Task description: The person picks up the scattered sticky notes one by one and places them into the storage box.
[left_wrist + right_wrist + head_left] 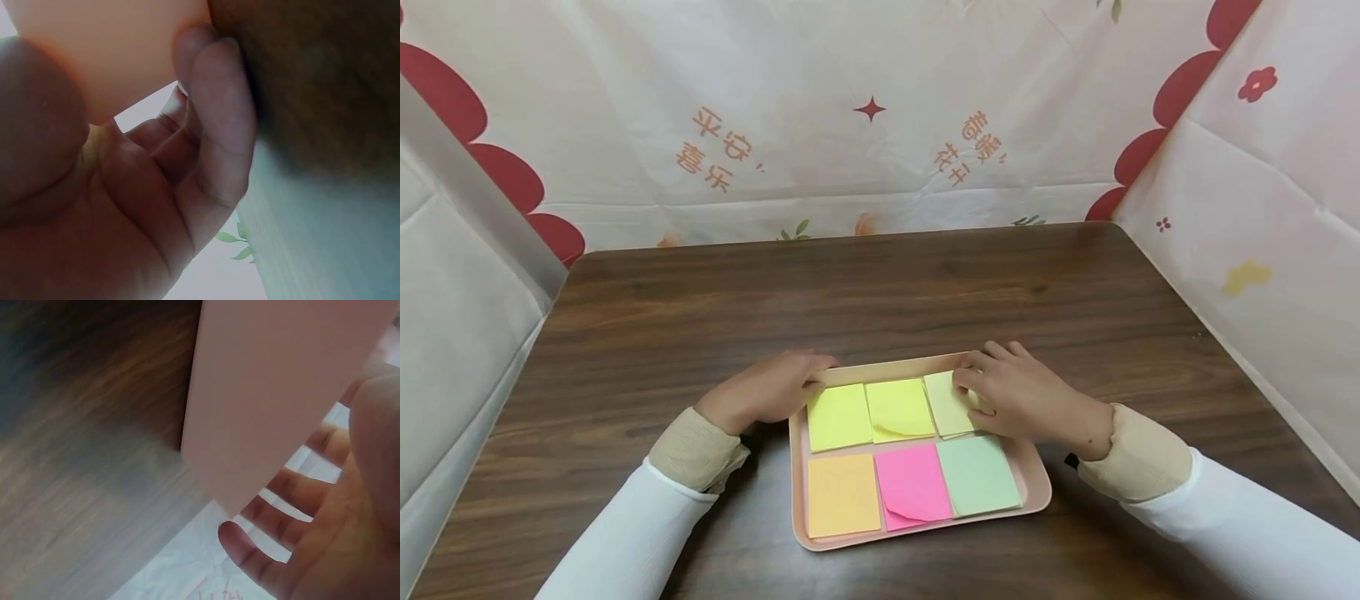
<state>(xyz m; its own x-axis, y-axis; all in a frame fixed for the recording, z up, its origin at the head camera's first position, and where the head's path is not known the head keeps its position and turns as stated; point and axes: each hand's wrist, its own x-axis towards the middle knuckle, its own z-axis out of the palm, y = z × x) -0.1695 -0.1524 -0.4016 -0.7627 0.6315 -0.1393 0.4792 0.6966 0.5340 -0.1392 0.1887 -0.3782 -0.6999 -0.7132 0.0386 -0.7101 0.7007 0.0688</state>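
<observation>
A pink tray (917,543) holds several pads of sticky notes in two rows. My left hand (778,385) grips its far left corner; in the left wrist view the thumb lies across the wall and the fingers curl on the outer side. Over the far right corner, my right hand (1026,400) pinches the pale yellow sticky note pad (942,396) with thumb and forefinger, its other fingers spread past the rim. Beside that pad lie two bright yellow pads (840,417). Nearer are an orange pad (842,496), a pink pad (913,483) with a lifted corner, and a green pad (979,475).
The tray rests on a dark wooden table (850,292), near its front. White printed cloth (850,167) hangs behind the table and along both sides.
</observation>
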